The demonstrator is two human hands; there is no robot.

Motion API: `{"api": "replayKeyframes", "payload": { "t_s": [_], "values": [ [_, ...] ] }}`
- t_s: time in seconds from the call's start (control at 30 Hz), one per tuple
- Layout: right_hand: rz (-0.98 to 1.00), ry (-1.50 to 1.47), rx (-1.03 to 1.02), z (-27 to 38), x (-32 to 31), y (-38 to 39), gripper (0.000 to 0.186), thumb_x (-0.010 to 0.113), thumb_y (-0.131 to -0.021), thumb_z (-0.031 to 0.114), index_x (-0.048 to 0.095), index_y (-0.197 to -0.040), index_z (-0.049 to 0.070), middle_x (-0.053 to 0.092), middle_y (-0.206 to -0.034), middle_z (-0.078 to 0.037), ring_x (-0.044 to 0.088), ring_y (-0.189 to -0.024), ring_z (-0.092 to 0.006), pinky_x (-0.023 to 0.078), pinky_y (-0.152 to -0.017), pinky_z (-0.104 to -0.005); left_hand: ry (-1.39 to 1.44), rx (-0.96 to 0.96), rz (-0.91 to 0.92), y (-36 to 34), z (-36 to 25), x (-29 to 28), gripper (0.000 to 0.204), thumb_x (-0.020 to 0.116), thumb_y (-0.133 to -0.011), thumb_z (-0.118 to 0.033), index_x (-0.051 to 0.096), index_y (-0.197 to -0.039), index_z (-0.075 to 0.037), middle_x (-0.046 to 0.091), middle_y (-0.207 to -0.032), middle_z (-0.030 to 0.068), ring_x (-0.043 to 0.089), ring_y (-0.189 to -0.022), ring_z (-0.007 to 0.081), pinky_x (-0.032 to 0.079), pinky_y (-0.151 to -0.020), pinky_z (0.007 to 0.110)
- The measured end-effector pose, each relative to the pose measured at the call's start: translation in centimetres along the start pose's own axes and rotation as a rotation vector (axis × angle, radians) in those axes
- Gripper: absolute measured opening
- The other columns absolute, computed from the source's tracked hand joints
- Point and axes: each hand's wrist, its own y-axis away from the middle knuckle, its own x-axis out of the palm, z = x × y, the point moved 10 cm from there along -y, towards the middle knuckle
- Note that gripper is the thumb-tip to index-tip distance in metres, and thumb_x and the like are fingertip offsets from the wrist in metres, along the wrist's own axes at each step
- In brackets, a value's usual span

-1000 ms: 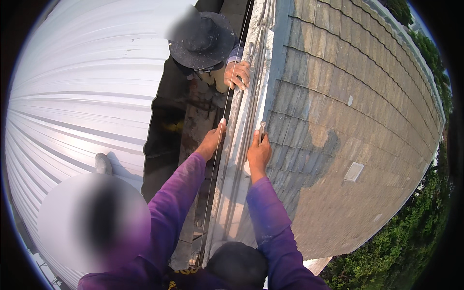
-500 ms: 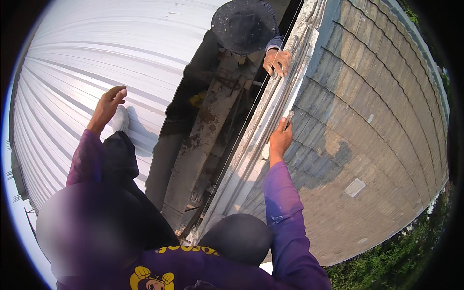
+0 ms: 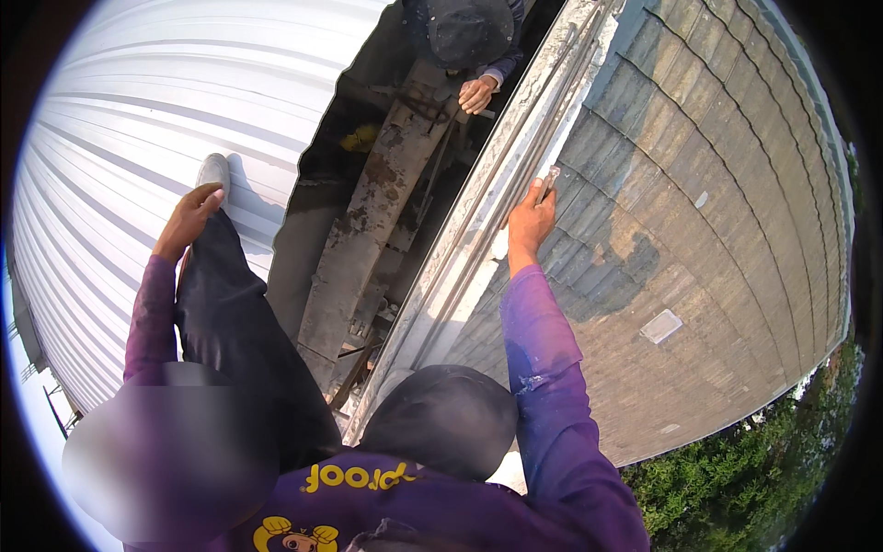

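My right hand (image 3: pixel 531 225) is closed around a short, slim tool with a pale metal end (image 3: pixel 549 179); its exact kind is too small to make out. This hand is beside the thin metal rods (image 3: pixel 550 126) lying along a concrete ledge (image 3: pixel 478 221), at the edge of the tiled roof. My left hand (image 3: pixel 190 221) is empty, fingers loosely bent but not closed, at my dark trouser leg (image 3: pixel 230 304) just below the grey shoe (image 3: pixel 213 173). That shoe rests on the white corrugated metal roof (image 3: pixel 101 156).
Between the two roofs runs a deep gap with a stained beam (image 3: pixel 354 230) inside. At its far end is a co-worker in a dark hat (image 3: pixel 464 32), one hand (image 3: pixel 476 94) over the gap. Grey-brown tiles (image 3: pixel 708 230) slope away rightward. Greenery (image 3: pixel 736 488) grows below.
My left hand has come back to my leg, its fingers less spread. The co-worker's hand has left the ledge and moved over the gap. My right hand still grips the tool.
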Motion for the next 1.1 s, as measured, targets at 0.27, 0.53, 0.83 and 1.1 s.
{"api": "replayKeyframes", "payload": {
  "t_s": [0.27,0.53,0.83,1.1],
  "values": [
    [0.015,0.004,0.032,0.2,-0.5,-0.5,0.057,0.045,-0.112,0.045,0.059,-0.139,-0.003,0.065,-0.134,-0.029,0.062,-0.124,-0.0472,0.049,-0.104,-0.0525,-0.211,0.493,0.473,1.4,-23.0,21.9,0.079,0.065,-0.102,-0.055,0.052,-0.150,0.006,0.068,-0.133,0.0305,0.066,-0.127,0.0414,0.053,-0.106,0.045],
    [0.003,-0.074,-0.010,1.7,-0.4,0.7,0.069,0.044,-0.111,0.052,0.053,-0.149,-0.004,0.064,-0.136,-0.033,0.064,-0.123,-0.0487,0.050,-0.102,-0.0516,0.285,0.098,0.003,2.9,-24.6,33.6,0.098,0.073,-0.092,-0.063,0.047,-0.152,0.010,0.062,-0.139,0.0347,0.063,-0.131,0.0426,0.049,-0.113,0.046],
    [0.085,-0.031,0.121,0.8,0.3,0.5,0.074,0.040,-0.112,0.054,0.049,-0.150,-0.009,0.058,-0.144,-0.032,0.058,-0.134,-0.0465,0.048,-0.110,-0.0508,0.138,0.106,-0.156,4.0,-24.0,33.9,0.061,0.070,-0.097,-0.051,0.062,-0.136,-0.005,0.075,-0.118,0.0202,0.075,-0.106,0.0370,0.058,-0.092,0.048],
    [0.114,-0.072,0.133,1.3,-0.1,0.7,0.070,0.038,-0.113,0.051,0.044,-0.156,-0.004,0.053,-0.151,-0.029,0.053,-0.140,-0.0445,0.046,-0.114,-0.0506,0.095,0.136,-0.189,3.8,-24.1,34.6,0.055,0.067,-0.099,-0.052,0.063,-0.129,-0.006,0.075,-0.111,0.0188,0.075,-0.099,0.0379,0.058,-0.087,0.050]
  ]
}}
